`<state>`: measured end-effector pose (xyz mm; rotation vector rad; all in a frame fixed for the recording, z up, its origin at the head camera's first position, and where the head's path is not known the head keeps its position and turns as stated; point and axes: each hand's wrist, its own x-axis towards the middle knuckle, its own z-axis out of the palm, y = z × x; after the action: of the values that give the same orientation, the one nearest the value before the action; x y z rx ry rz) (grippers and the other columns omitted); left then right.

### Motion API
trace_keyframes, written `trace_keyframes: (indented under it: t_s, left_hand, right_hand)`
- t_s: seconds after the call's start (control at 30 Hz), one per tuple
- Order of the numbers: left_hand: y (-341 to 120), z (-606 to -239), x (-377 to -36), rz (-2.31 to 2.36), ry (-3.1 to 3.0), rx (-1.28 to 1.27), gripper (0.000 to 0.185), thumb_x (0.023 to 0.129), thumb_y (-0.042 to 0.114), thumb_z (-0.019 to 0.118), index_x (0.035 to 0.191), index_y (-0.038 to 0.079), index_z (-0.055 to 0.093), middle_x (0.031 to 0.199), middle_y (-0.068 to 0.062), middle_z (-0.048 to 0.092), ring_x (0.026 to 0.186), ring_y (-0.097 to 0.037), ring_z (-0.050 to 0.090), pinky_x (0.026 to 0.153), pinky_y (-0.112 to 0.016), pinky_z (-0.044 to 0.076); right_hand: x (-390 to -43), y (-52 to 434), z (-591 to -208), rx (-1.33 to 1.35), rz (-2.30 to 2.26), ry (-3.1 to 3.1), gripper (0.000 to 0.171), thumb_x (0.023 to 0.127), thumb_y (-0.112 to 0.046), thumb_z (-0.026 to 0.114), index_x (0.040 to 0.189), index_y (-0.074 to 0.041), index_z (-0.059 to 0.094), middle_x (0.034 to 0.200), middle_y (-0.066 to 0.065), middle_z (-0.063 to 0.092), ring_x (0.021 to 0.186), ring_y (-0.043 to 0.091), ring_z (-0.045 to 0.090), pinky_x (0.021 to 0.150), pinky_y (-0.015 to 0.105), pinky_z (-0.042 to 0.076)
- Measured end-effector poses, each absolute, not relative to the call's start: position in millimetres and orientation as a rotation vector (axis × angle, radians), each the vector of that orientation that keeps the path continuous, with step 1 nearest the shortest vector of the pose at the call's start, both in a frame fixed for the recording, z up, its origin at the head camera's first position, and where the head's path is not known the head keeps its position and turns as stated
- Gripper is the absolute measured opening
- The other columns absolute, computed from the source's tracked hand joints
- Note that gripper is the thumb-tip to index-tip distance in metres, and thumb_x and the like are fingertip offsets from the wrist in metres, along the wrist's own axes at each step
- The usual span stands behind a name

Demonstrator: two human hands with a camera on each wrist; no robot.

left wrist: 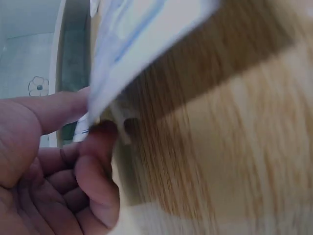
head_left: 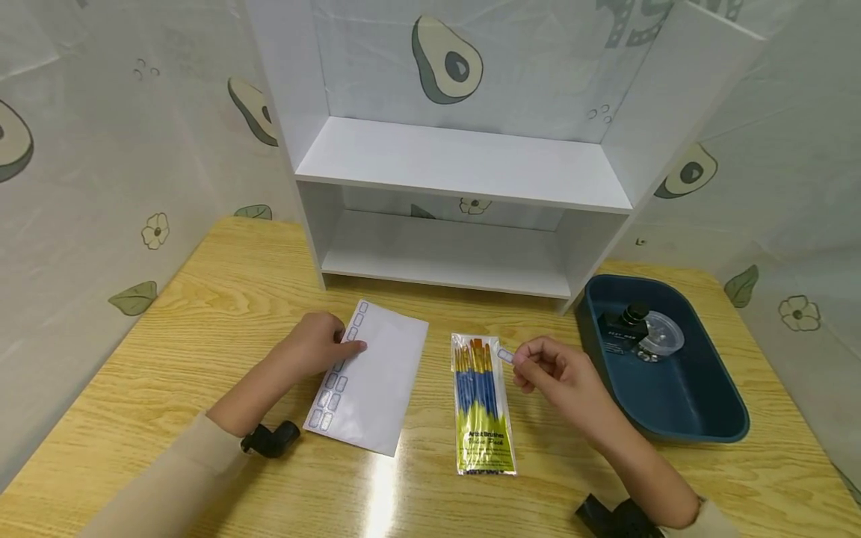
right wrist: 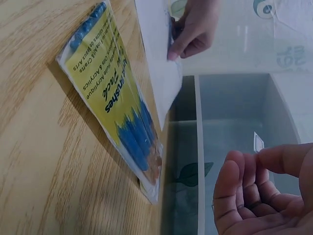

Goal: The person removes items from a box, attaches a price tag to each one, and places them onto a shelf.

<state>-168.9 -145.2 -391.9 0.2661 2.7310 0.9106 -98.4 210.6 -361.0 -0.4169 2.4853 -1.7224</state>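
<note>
A white sticker sheet [head_left: 377, 373] with a column of small labels down its left edge lies on the wooden table [head_left: 202, 314]. My left hand [head_left: 351, 345] pinches that left edge, and the left wrist view shows the sheet [left wrist: 142, 29] lifted between thumb and fingers [left wrist: 100, 132]. To the right lies a clear pack of blue-handled paint brushes [head_left: 479, 407] with a yellow card. My right hand [head_left: 519, 364] hovers over the pack's top right corner, pinching one small peeled label [head_left: 505, 356] between thumb and forefinger. The right wrist view shows that label [right wrist: 258, 143] at my fingertips and the brush pack [right wrist: 112, 107] below.
A white two-tier shelf unit [head_left: 464, 164] stands at the back of the table. A dark blue bin [head_left: 699, 418] at the right holds a black item and a clear lid [head_left: 642, 332]. Avocado-patterned sheeting covers the walls.
</note>
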Motion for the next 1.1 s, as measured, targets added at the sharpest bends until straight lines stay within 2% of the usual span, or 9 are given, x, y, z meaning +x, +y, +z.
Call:
trace_keyframes:
  t_s: [0.13,0.33,0.53,0.7,0.83,0.93,1.1]
  left_hand:
    - [-146,-390,-166,0.771,2.748,0.204,0.042,0.085,0.034,0.071,0.057,0.008,0.054,0.05,-0.002,0.05,0.043,-0.011,0.038,0.041,-0.023,0.03]
    - [-147,-390,-166,0.665,2.777,0.18,0.04,0.083,0.038,0.072,0.063,0.007,0.058,0.054,-0.004,0.054,0.044,-0.012,0.041,0.041,-0.024,0.032]
    - [-134,-389,-163,0.574,2.899,0.282,0.036,0.085,0.039,0.07,0.069,0.01,0.055,0.057,-0.002,0.052,0.048,-0.015,0.046,0.043,-0.027,0.035]
    - [-110,-382,-159,0.814,2.829,0.528,0.028,0.09,0.034,0.064,0.074,0.013,0.057,0.057,0.002,0.053,0.05,-0.013,0.046,0.046,-0.027,0.039]
    - [-94,-375,-157,1.072,2.581,0.66,0.025,0.094,0.029,0.061,0.079,0.008,0.062,0.06,-0.002,0.061,0.05,-0.016,0.054,0.046,-0.029,0.043]
    - [-82,-374,-155,1.176,2.418,0.647,0.027,0.095,0.028,0.059,0.083,0.004,0.064,0.066,-0.006,0.066,0.056,-0.021,0.062,0.049,-0.03,0.047]
    - [-62,-381,-149,1.298,2.209,0.501,0.025,0.094,0.025,0.06,0.09,0.001,0.066,0.074,-0.009,0.068,0.067,-0.024,0.067,0.059,-0.033,0.055]
  right_hand:
    - [-100,212,-363,-0.454,-1.682,2.456,0.017,0.097,-0.009,0.055,0.098,0.008,0.058,0.087,0.026,0.058,0.073,0.031,0.06,0.063,0.035,0.054]
    - [-103,214,-365,-0.479,-1.624,2.416,0.017,0.097,-0.009,0.055,0.098,0.008,0.057,0.083,0.024,0.058,0.071,0.031,0.059,0.064,0.036,0.054]
    - [-106,216,-368,-0.46,-1.583,2.388,0.018,0.097,-0.01,0.054,0.099,0.008,0.057,0.083,0.023,0.059,0.072,0.034,0.059,0.065,0.037,0.054]
    - [-109,216,-372,-0.435,-1.522,2.374,0.018,0.097,-0.011,0.055,0.099,0.007,0.058,0.083,0.02,0.06,0.074,0.034,0.06,0.067,0.038,0.054]
    - [-112,214,-375,-0.433,-1.502,2.305,0.019,0.096,-0.009,0.055,0.1,0.009,0.058,0.084,0.02,0.06,0.075,0.031,0.061,0.067,0.039,0.055]
    - [-115,214,-378,-0.402,-1.488,2.247,0.021,0.097,-0.01,0.054,0.1,0.01,0.057,0.086,0.02,0.06,0.077,0.03,0.061,0.067,0.038,0.055]
    - [-120,213,-382,-0.335,-1.472,2.188,0.024,0.098,-0.014,0.054,0.101,0.009,0.058,0.09,0.02,0.061,0.083,0.03,0.062,0.073,0.038,0.055]
